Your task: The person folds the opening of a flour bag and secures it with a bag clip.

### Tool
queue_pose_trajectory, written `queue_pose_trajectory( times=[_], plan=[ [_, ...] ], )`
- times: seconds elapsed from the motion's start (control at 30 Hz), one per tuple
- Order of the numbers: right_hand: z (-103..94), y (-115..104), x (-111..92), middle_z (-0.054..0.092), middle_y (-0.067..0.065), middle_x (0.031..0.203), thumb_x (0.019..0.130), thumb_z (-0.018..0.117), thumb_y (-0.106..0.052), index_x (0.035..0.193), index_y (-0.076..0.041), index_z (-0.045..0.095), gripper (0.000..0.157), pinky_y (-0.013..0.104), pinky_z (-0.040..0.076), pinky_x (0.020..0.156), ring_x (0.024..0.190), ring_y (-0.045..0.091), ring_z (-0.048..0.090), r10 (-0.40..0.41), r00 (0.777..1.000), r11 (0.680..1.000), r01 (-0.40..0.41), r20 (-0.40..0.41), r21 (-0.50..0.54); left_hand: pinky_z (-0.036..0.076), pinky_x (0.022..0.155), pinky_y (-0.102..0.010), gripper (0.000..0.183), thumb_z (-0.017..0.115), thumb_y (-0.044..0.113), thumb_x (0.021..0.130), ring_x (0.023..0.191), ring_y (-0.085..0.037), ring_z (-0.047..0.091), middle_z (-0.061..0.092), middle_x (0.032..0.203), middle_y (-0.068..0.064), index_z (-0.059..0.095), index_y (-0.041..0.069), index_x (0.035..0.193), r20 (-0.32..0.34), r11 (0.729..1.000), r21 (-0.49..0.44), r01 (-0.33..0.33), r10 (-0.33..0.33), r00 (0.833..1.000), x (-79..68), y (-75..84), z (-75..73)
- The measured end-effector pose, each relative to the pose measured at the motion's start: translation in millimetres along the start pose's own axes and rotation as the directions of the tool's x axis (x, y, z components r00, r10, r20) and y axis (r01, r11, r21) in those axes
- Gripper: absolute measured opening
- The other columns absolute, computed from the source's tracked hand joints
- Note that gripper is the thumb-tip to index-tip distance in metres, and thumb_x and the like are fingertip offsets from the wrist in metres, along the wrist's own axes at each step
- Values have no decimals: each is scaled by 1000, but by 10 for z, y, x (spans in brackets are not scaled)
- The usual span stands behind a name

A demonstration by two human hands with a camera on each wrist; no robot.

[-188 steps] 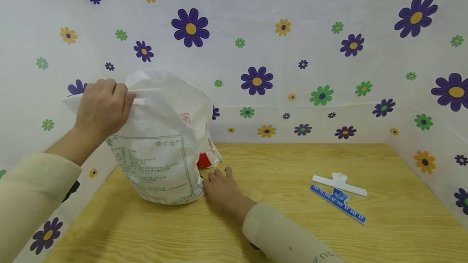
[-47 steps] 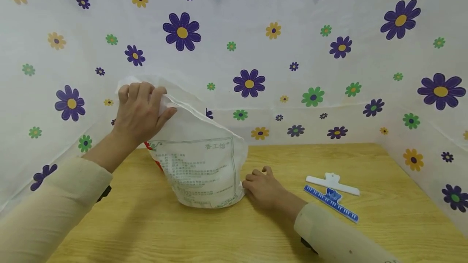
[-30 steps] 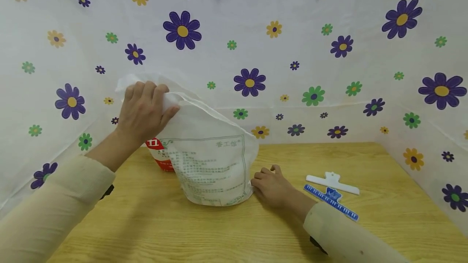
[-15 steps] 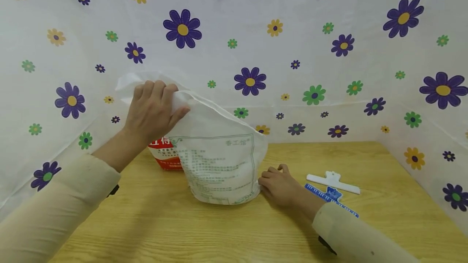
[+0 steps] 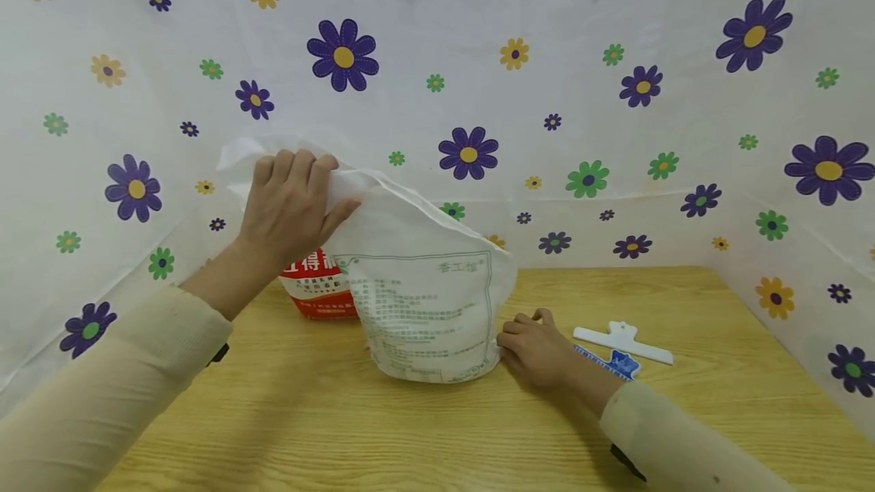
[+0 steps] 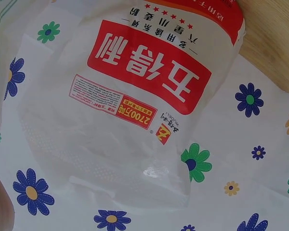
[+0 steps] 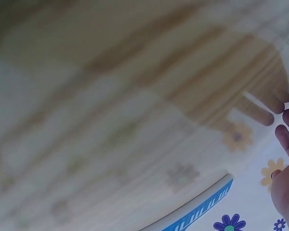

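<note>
A white bag with green print stands on the table, its top leaning to the left. My left hand grips the gathered upper left part of it, thumb toward the front. At the bag's lower right corner my right hand pinches the material with curled fingers; in the right wrist view that hand shows only at the edge. Behind and left of the white bag is a flour bag in red and white, partly hidden. The flour bag's printed front fills much of the left wrist view.
A white long clip and a blue clip with a piano-key pattern lie to the right on the wooden table. My right forearm hides part of the blue one. A flowered sheet hangs behind and at the sides.
Both hands have carried the printed white bag rightward across the table. The flour bag, formerly glimpsed at its right, now shows at its left. The right forearm now covers part of the blue clip.
</note>
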State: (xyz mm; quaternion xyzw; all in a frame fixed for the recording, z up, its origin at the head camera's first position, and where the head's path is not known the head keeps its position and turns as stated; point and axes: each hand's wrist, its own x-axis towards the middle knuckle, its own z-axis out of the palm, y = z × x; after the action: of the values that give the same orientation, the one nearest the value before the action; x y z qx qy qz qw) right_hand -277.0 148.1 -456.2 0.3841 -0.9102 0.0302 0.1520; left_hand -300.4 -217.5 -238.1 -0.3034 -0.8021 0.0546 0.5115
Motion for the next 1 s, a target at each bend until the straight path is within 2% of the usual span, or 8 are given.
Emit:
queue_pose_trajectory(
  times=[0.33,0.63,0.77,1.0],
  plan=[
    [-41,76,-115,63,-6,96,97,60,-21,97,-18,65,6,52,36,88,93,17,55,7,1000,1000,-7,-7,5,31,74,-47,65,28,55,105,80,-36,42,48,87,-18,52,-3,118,26,1000,11,18,-19,1000,-25,-24,-23],
    [-64,177,-221,62,-7,96,98,60,-24,97,-19,65,8,52,35,88,94,16,54,35,999,999,-35,9,3,31,75,-48,63,29,54,105,80,-35,41,47,86,-17,54,-3,114,32,1000,14,20,-20,999,-24,-28,-23],
    [-70,219,-271,62,-7,97,98,60,-24,96,-19,65,7,53,36,89,94,16,54,44,999,999,-44,8,-3,32,77,-48,58,30,50,106,80,-36,43,47,85,-17,54,-3,109,35,1000,10,19,-20,999,-28,-19,-27],
    [-68,312,-356,63,-8,96,98,60,-24,96,-20,65,7,54,36,89,93,15,54,54,999,999,-54,5,5,34,77,-50,38,38,33,106,82,-37,45,49,84,-18,51,-2,101,7,1000,-24,-15,15,1000,17,38,-44]
  ],
)
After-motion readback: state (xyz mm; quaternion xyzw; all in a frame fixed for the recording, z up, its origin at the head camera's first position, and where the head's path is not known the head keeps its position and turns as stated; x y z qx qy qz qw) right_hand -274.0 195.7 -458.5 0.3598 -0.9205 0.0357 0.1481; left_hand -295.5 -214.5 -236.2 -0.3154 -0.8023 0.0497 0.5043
